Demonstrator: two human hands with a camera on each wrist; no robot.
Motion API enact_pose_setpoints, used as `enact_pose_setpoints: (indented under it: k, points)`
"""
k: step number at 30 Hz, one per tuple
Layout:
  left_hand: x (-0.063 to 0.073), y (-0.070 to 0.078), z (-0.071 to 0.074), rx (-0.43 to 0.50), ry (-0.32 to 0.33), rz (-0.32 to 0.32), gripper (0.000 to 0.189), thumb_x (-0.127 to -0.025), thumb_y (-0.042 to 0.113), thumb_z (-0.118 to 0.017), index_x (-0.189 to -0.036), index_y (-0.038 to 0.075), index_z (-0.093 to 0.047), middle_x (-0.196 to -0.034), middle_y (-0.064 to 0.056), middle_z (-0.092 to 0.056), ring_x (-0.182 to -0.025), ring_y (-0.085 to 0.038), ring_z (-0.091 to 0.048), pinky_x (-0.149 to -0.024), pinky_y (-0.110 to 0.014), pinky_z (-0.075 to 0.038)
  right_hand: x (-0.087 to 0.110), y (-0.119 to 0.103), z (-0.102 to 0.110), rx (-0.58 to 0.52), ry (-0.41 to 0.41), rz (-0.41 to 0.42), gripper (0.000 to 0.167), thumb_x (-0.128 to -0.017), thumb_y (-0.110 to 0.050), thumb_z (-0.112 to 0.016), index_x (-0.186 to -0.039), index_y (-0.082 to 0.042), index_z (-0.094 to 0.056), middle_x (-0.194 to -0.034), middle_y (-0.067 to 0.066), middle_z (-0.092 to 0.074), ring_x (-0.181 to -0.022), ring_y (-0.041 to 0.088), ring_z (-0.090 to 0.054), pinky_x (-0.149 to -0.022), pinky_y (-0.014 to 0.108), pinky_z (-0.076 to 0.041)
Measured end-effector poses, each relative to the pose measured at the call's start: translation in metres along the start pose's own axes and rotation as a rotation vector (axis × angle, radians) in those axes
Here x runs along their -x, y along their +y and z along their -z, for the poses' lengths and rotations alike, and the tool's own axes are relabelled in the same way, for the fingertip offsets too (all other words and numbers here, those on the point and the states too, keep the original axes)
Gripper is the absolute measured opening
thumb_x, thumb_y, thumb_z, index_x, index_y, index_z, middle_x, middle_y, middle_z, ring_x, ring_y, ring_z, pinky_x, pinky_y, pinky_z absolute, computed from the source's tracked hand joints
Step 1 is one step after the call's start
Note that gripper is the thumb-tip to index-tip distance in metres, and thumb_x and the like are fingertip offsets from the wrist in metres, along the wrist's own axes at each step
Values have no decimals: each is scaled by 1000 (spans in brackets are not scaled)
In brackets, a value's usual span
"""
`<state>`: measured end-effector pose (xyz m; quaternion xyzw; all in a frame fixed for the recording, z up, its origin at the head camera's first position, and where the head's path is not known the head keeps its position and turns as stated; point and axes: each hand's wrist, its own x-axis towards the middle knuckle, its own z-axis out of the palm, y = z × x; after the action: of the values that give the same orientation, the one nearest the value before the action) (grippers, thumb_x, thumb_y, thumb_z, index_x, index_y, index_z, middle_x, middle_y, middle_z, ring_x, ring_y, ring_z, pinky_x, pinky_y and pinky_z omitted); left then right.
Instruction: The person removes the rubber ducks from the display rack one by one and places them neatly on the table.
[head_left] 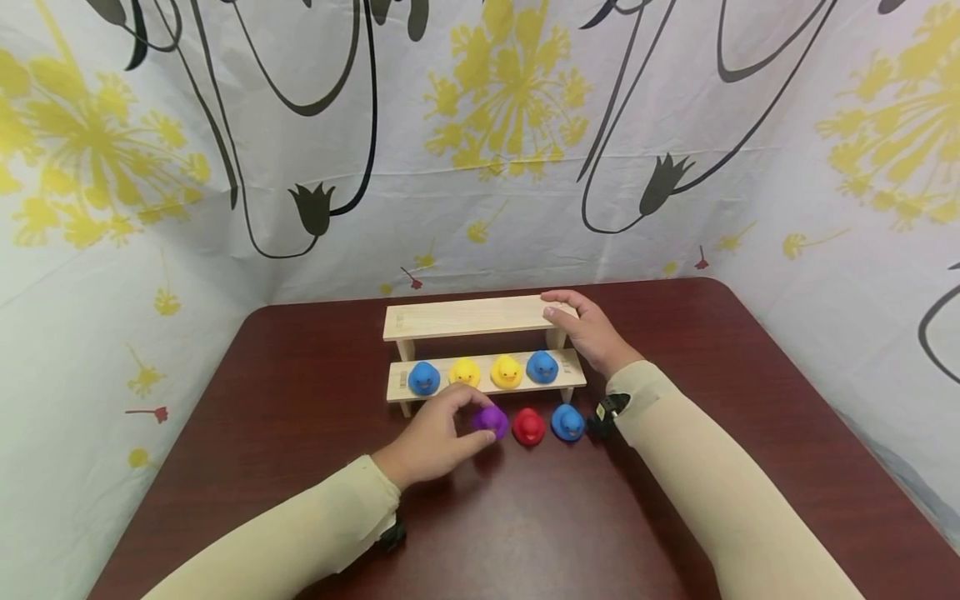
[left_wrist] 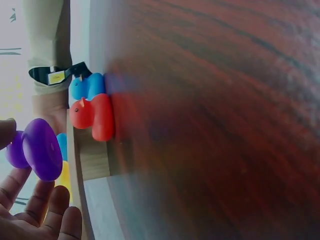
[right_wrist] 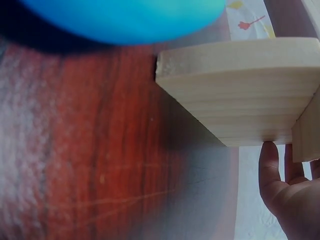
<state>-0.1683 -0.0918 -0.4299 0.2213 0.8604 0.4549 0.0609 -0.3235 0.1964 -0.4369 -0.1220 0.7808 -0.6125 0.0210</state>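
My left hand (head_left: 433,437) pinches a purple rubber duck (head_left: 491,420) between thumb and fingers, just in front of a two-step wooden shelf (head_left: 465,320). In the left wrist view the duck's flat underside shows, raised off the tabletop. At the shelf's upper right end, my right hand (head_left: 595,335) grips the top board, thumb on the board and fingers around its far corner. Beside the purple duck, a red duck (head_left: 528,427) and a blue duck (head_left: 567,422) sit on the table.
Along the lower step stand a blue duck (head_left: 423,378), a yellow duck (head_left: 465,372), another yellow duck (head_left: 506,372) and another blue duck (head_left: 542,367). The dark wooden table (head_left: 525,533) meets a patterned cloth (head_left: 480,225) at the back and sides.
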Motion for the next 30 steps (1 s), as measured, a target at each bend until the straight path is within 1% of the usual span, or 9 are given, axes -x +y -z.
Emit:
enact_pose_setpoints:
  k: [4,9,13,22,27,30]
  points:
    - [-1,-4,-3,-11,-18,26,27,-94,21,-81,-117,18,-67,-117,5,-65,-116,-18,-58,-109,-47,-50,0,1,0,0,2,-1,40,-107,-24,-63,-144,-9,-59,-158,11,-48,-145,31,-43,-123,55,-31]
    - [-4,-8,-6,-39,-23,56,27,-94,21,-82,-115,20,-66,-115,5,-64,-113,-17,-58,-107,-44,-52,0,1,0,0,7,-3,40,-107,-25,-63,-143,-9,-59,-158,11,-47,-144,31,-43,-123,55,-32]
    - [-8,-10,-9,-75,-26,76,25,-93,21,-82,-113,21,-67,-113,5,-64,-110,-16,-58,-103,-41,-53,1,-1,-1,1,9,-6,40,-107,-24,-62,-143,-8,-59,-157,12,-47,-144,32,-43,-123,54,-31]
    - [-14,-9,-14,-131,-65,127,23,-92,20,-83,-108,19,-67,-108,4,-62,-102,-16,-59,-93,-36,-54,1,-2,0,5,9,-12,40,-107,-25,-62,-144,-9,-59,-158,11,-47,-144,31,-42,-123,55,-31]
    - [-15,-8,-16,-163,-59,140,22,-92,19,-83,-106,18,-66,-105,3,-63,-99,-16,-59,-90,-35,-54,1,-2,-1,2,10,-14,40,-107,-25,-63,-143,-8,-59,-157,12,-48,-144,31,-43,-123,54,-31]
    - [-16,-8,-17,-189,-54,135,21,-91,18,-83,-105,16,-67,-103,2,-64,-96,-16,-59,-88,-34,-55,1,-2,-1,5,11,-11,40,-107,-24,-63,-143,-8,-59,-157,11,-48,-144,31,-42,-123,54,-31]
